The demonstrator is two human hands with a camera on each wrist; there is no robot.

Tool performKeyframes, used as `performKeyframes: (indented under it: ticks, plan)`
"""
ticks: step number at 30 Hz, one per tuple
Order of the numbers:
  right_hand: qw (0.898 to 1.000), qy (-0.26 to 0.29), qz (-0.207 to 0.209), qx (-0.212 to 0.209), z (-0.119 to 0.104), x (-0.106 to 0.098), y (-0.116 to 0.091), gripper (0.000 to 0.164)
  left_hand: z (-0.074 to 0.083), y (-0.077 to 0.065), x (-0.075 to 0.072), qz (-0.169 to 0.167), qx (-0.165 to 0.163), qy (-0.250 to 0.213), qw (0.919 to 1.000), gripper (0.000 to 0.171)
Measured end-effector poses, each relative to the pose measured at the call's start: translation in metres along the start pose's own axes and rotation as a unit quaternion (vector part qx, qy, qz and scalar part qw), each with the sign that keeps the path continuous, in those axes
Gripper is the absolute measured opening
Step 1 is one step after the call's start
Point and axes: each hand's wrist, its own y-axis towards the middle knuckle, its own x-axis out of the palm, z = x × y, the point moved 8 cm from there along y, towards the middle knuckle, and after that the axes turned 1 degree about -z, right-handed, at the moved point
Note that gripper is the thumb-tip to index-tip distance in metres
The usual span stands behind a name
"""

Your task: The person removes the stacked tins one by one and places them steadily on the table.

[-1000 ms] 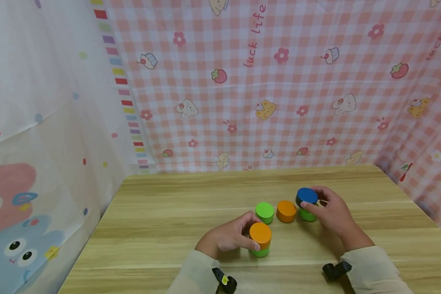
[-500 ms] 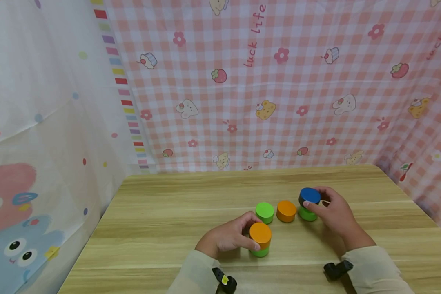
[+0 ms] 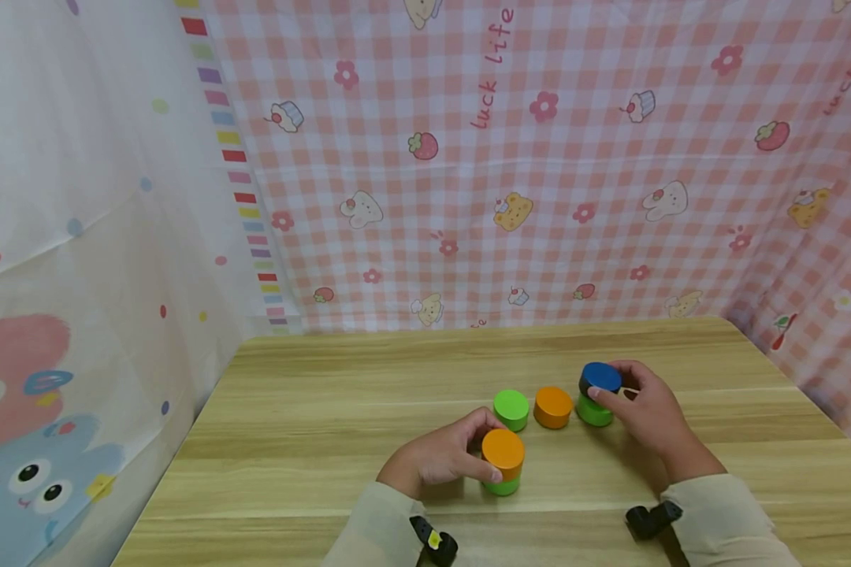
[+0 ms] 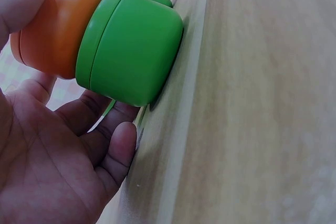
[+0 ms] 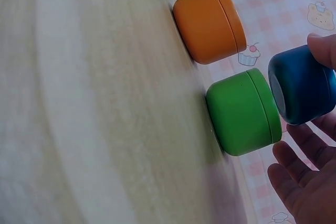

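In the head view my left hand (image 3: 443, 455) pinches a small round orange tin (image 3: 503, 450) between thumb and fingers. That tin sits on top of a green tin (image 4: 131, 45), which stands upright on the table. My right hand (image 3: 645, 409) grips a blue tin (image 3: 600, 378) at its sides. It is held over another green tin (image 5: 244, 111), slightly tilted to that tin's lid in the right wrist view. Whether their edges touch I cannot tell. Part of the blue tin is hidden by the thumb.
Between the hands stand a lone orange tin (image 3: 553, 408) and a light green tin (image 3: 511, 410), in a row with the right-hand green one. The wooden table (image 3: 326, 402) ends at a pink checked cloth (image 3: 461, 244) behind and a white curtain (image 3: 149, 260) at left.
My right hand has shifted slightly to the right with the blue tin, bringing it more squarely over the green tin. My left hand and the other tins have stayed put.
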Motion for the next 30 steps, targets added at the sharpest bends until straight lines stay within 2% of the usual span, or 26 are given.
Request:
performKeyframes:
  ticks: [30]
  plan:
    - [1.0, -0.004, 0.017, 0.004, 0.015, -0.016, 0.003, 0.067, 0.001, 0.0, 0.0, -0.001, -0.009, -0.009, 0.9999, 0.048]
